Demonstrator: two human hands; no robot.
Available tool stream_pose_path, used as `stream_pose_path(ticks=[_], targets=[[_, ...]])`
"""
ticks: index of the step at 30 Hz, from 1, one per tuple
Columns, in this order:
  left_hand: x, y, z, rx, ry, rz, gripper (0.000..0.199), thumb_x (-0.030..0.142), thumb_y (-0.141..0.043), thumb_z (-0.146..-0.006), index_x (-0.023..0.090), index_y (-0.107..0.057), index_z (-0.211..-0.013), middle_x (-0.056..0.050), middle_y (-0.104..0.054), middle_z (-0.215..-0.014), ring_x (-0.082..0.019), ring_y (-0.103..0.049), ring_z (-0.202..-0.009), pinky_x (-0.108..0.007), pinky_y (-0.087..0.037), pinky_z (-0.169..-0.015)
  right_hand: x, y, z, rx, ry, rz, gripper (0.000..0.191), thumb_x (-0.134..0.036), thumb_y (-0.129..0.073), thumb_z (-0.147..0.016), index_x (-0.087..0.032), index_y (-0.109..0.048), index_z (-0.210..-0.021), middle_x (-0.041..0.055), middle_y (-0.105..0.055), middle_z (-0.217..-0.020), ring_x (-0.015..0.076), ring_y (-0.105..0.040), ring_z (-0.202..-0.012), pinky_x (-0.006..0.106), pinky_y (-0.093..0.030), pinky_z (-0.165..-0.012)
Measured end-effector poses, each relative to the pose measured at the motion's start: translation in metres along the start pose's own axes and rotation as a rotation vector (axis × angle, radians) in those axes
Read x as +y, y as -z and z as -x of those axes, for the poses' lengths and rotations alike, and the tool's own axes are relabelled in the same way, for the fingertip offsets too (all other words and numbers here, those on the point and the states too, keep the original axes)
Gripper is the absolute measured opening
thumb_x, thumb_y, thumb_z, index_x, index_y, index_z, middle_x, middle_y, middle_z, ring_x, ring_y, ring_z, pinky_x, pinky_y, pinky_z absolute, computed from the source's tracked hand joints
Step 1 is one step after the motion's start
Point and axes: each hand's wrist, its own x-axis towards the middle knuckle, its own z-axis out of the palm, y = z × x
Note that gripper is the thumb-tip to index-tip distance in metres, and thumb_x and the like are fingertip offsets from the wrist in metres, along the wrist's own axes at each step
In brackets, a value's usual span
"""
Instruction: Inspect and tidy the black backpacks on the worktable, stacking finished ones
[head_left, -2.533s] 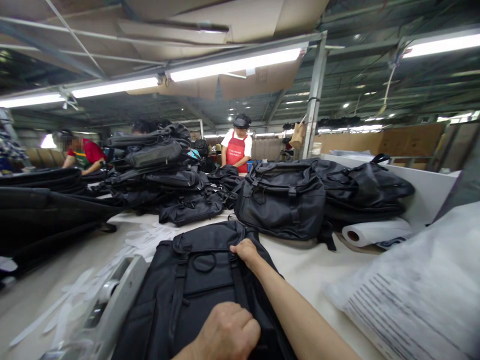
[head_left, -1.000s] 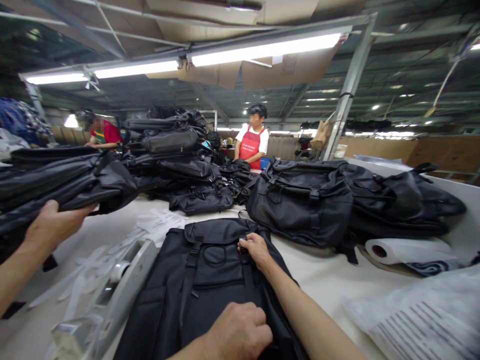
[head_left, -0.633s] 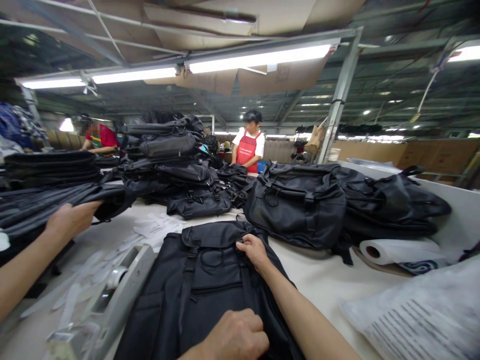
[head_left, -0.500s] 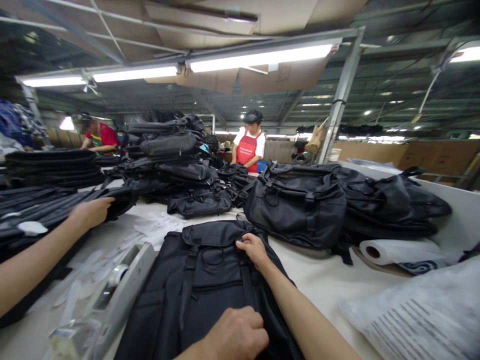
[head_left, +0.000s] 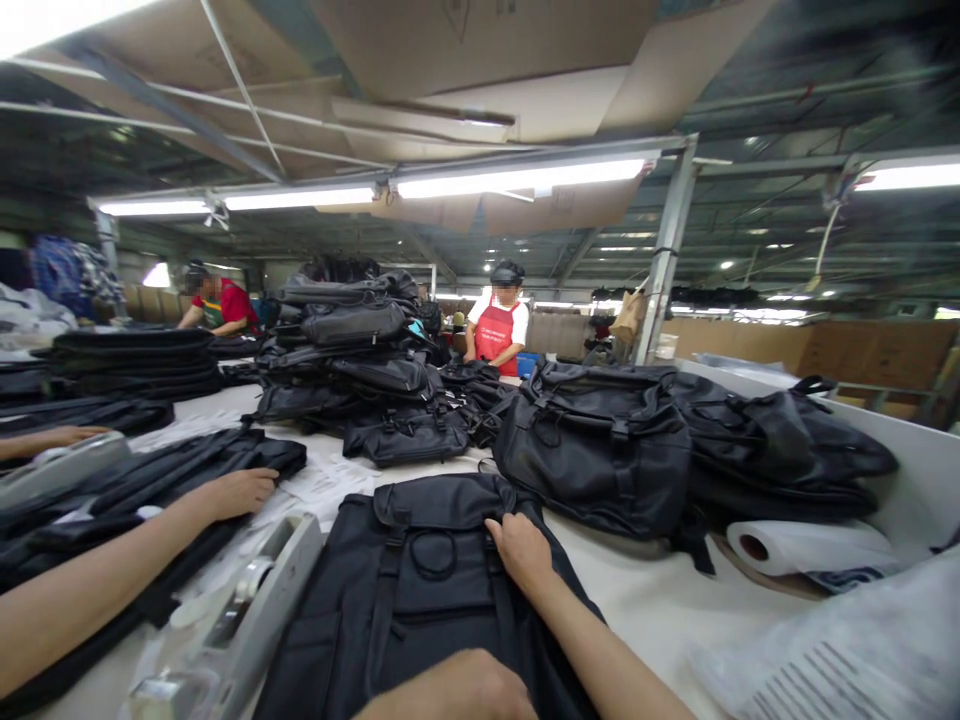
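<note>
A black backpack (head_left: 442,590) lies front up on the table before me, with a flap, straps and a round cord loop. My right hand (head_left: 521,550) is closed at the right end of its flap, thumb and fingers pinching the buckle strap (head_left: 499,590) there. My left hand (head_left: 465,688) is low over the backpack's lower front, cut off by the bottom edge. Its knuckles are bent and the hand looks closed; what its fingers hold, if anything, is hidden.
A tape dispenser (head_left: 255,600) stands left of the backpack. Beyond it a co-worker's hand (head_left: 240,492) rests on black bags. Stacked bags (head_left: 352,330) rise behind; another backpack (head_left: 592,450), a white roll (head_left: 810,540) and a plastic bag (head_left: 840,640) are right. A person (head_left: 501,320) stands opposite.
The view has tilted up, so everything sits lower. My left hand has slid further out at the bottom. The co-worker's black bags lie flatter, and another hand shows at the left edge.
</note>
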Motion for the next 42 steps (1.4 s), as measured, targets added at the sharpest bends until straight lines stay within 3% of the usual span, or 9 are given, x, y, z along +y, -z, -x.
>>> stream_pose_path(ticks=[4, 8, 12, 16, 20, 23, 34, 37, 42], targets=[[-0.008, 0.063, 0.023, 0.202, 0.509, -0.047, 0.032, 0.024, -0.047, -0.092, 0.021, -0.058, -0.122, -0.006, -0.061, -0.13, -0.019, -0.055, -0.121, -0.032, -0.042, -0.103, -0.001, 0.017, 0.007, -0.032, 0.243, 0.012, 0.035, -0.029, -0.04, -0.094, -0.016, -0.058, -0.121, 0.0162, -0.054, -0.134, 0.0282, -0.047, -0.127, 0.04, -0.037, -0.103], [-0.058, 0.084, 0.041, 0.037, 0.851, -0.196, 0.049, 0.036, -0.039, -0.094, 0.013, -0.043, -0.138, -0.015, -0.037, -0.148, -0.028, -0.029, -0.14, -0.047, -0.028, -0.113, 0.01, 0.007, 0.008, -0.334, 0.31, -0.037, 0.064, -0.047, -0.04, -0.092, -0.011, -0.032, -0.144, 0.0157, -0.028, -0.153, 0.0288, -0.023, -0.142, 0.049, -0.021, -0.114], [-0.109, 0.088, 0.038, -0.093, 1.015, -0.281, 0.048, 0.041, -0.035, -0.094, 0.014, -0.055, -0.128, -0.018, -0.053, -0.136, -0.029, -0.049, -0.127, -0.043, -0.042, -0.101, 0.011, 0.0, 0.004, -0.353, 0.277, 0.0, 0.076, -0.055, -0.042, -0.088, -0.01, -0.024, -0.147, 0.016, -0.02, -0.155, 0.0301, -0.02, -0.142, 0.053, -0.02, -0.114], [-0.136, 0.098, 0.011, -0.003, 1.037, -0.347, 0.047, 0.038, -0.03, -0.095, 0.01, -0.066, -0.107, -0.022, -0.066, -0.114, -0.031, -0.061, -0.11, -0.042, -0.046, -0.092, 0.003, 0.008, 0.021, -0.095, 0.373, 0.072, 0.073, -0.042, -0.054, -0.084, -0.01, -0.029, -0.145, 0.0172, -0.023, -0.153, 0.0315, -0.021, -0.142, 0.051, -0.017, -0.116], [-0.168, 0.095, -0.023, 0.088, 0.97, -0.399, 0.049, 0.039, -0.045, -0.09, 0.017, -0.045, -0.134, -0.016, -0.05, -0.139, -0.03, -0.038, -0.134, -0.047, -0.027, -0.11, 0.009, -0.006, 0.06, -0.255, 0.665, 0.004, 0.068, -0.044, -0.059, -0.082, -0.018, -0.04, -0.141, 0.0142, -0.039, -0.147, 0.0331, -0.033, -0.137, 0.051, -0.031, -0.112], [-0.196, 0.079, -0.04, 0.062, 1.012, -0.366, 0.068, 0.057, -0.052, -0.083, 0.011, -0.045, -0.133, -0.023, -0.056, -0.129, -0.037, -0.048, -0.124, -0.053, -0.036, -0.101, 0.024, -0.033, 0.088, -0.242, 0.815, 0.017, 0.065, -0.037, -0.053, -0.088, -0.023, -0.029, -0.146, 0.014, -0.039, -0.145, 0.0345, -0.04, -0.132, 0.054, -0.041, -0.105], [-0.252, 0.045, -0.038, 0.101, 0.92, -0.397, 0.041, 0.048, -0.034, -0.094, 0.02, -0.061, -0.105, -0.012, -0.063, -0.113, -0.027, -0.06, -0.106, -0.033, -0.046, -0.082, 0.046, -0.06, 0.104, 0.152, 1.02, 0.137, 0.068, -0.03, -0.056, -0.088, -0.031, -0.022, -0.147, 0.0129, -0.052, -0.134, 0.0313, -0.052, -0.121, 0.043, -0.056, -0.089], [-0.256, 0.053, -0.042, 0.032, 0.925, -0.344, 0.041, 0.049, -0.038, -0.092, 0.019, -0.063, -0.104, -0.014, -0.065, -0.113, -0.029, -0.06, -0.106, -0.034, -0.046, -0.083, 0.041, -0.041, 0.102, 0.001, 1.044, 0.084, 0.072, -0.026, -0.058, -0.088, -0.028, -0.019, -0.148, 0.0174, -0.045, -0.139, 0.0346, -0.046, -0.125, 0.048, -0.051, -0.094], [-0.22, 0.091, -0.046, -0.136, 0.841, -0.205, 0.046, 0.044, -0.043, -0.091, 0.015, -0.055, -0.125, -0.013, -0.059, -0.131, -0.025, -0.056, -0.118, -0.027, -0.041, -0.095, 0.036, 0.02, 0.096, -0.606, 0.775, -0.438, 0.071, -0.05, -0.056, -0.086, -0.032, -0.023, -0.146, 0.0128, -0.021, -0.153, 0.0359, -0.019, -0.139, 0.064, -0.022, -0.109]])
